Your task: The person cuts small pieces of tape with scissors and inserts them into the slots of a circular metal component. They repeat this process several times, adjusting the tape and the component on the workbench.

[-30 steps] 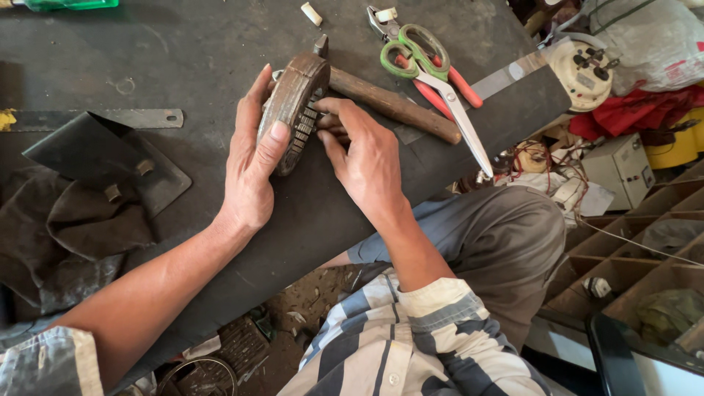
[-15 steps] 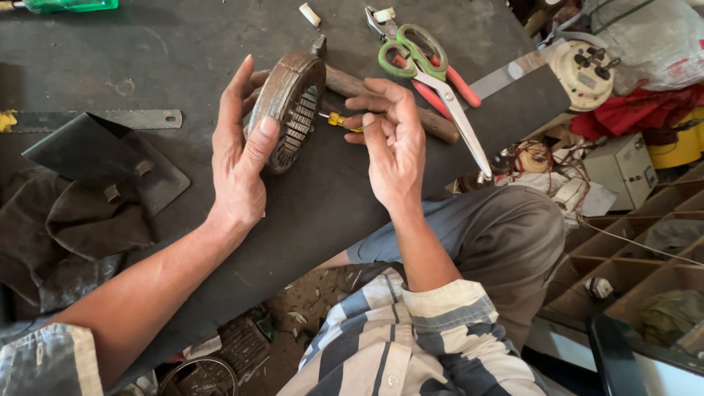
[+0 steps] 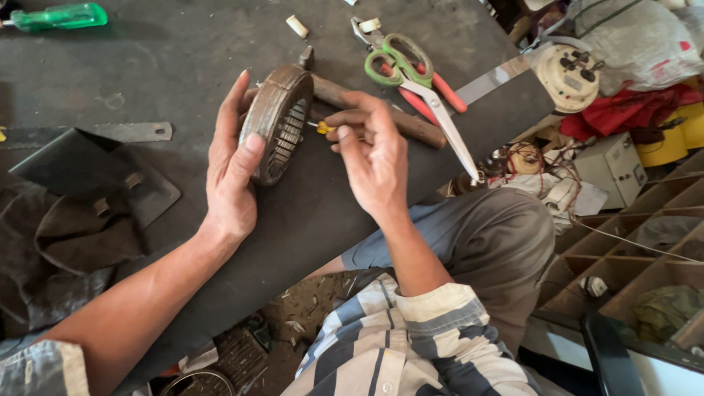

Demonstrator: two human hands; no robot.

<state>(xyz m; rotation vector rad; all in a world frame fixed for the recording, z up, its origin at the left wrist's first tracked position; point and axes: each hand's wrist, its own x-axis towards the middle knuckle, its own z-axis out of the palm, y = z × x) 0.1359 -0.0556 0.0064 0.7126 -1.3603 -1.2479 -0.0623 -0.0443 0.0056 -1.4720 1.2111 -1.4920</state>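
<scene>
A rusty round slotted motor core (image 3: 275, 121) stands on its edge on the dark workbench (image 3: 147, 59). My left hand (image 3: 231, 165) grips its rim, thumb across the front edge. My right hand (image 3: 370, 154) is just right of the core and pinches a small yellow-handled tool (image 3: 323, 127) whose tip points into the core's slots. Behind both lies a brown wooden hammer handle (image 3: 411, 126).
Green-and-red handled scissors (image 3: 414, 77) lie at the back right beside a flat metal strip (image 3: 491, 81). A green screwdriver (image 3: 59, 16) lies at the far left, a bent dark metal plate (image 3: 95, 172) and dark cloth (image 3: 66, 249) to the left. Cluttered boxes and parts fill the right.
My right hand has drawn back from inside the core and now holds the small yellow tool at its face. My left hand turned the core more upright.
</scene>
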